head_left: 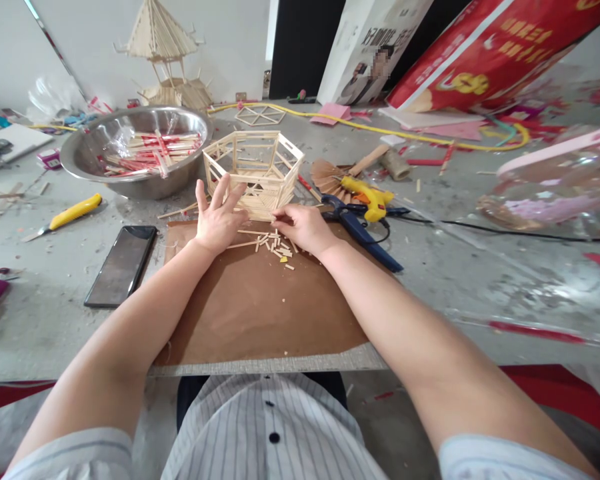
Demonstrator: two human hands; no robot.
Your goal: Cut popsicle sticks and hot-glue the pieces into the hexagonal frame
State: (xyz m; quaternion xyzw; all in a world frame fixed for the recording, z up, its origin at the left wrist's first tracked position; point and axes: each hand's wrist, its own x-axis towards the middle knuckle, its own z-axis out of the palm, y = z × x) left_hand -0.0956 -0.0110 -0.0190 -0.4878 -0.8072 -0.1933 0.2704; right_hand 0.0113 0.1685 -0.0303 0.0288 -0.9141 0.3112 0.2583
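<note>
A hexagonal frame of thin wooden sticks (pixel 254 163) stands at the far edge of a brown board (pixel 250 300). My left hand (pixel 219 217) lies open with fingers spread against the frame's near left side. My right hand (pixel 304 227) rests at the frame's lower right corner, fingers curled in a pinch at its base. What it pinches is too small to make out. Short cut stick pieces (pixel 275 245) lie scattered on the board between my hands.
A steel bowl (pixel 80 157) of sticks sits at the left. A black phone (pixel 121 265) and a yellow knife (pixel 70 215) lie left of the board. A yellow glue gun (pixel 367 195) and blue scissors (pixel 360 230) are at the right. A stick pagoda model (pixel 163 53) stands behind.
</note>
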